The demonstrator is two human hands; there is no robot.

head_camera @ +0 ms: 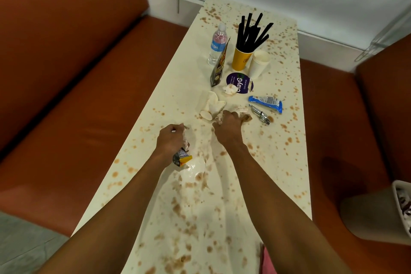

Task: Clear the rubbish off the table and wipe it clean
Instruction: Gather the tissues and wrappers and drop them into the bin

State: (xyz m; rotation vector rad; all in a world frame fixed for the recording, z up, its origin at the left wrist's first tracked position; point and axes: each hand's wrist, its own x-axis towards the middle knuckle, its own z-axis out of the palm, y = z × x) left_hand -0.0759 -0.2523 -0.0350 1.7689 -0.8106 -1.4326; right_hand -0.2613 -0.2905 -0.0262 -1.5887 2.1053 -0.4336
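Presently, rubbish: soiled tissue wad (pixel 242 109) mid-tabletop, part-covered by the right hand.
Right hand (pixel 229 128): fingers curled round the wad.
Left hand (pixel 172 140): fingers clenched on a crumpled wrapper (pixel 182 158), toward the left edge.
Tabletop (pixel 278 162): brown-spattered; crushed paper cups (pixel 211 107) just beyond the hands.

Two bare forearms reach forward from the bottom edge of the view, side by side, drawing nearer to each other toward the wrists. The left hand (pixel 171 138) lies knuckles up, its fingers curled tight round a crumpled wrapper (pixel 182 158) that pokes out below the palm. The right hand (pixel 229 128) is stretched a little farther ahead, also back up, wrist straight, its fingers bent down over a wad of stained tissue (pixel 243 115). The two hands are near each other but apart.
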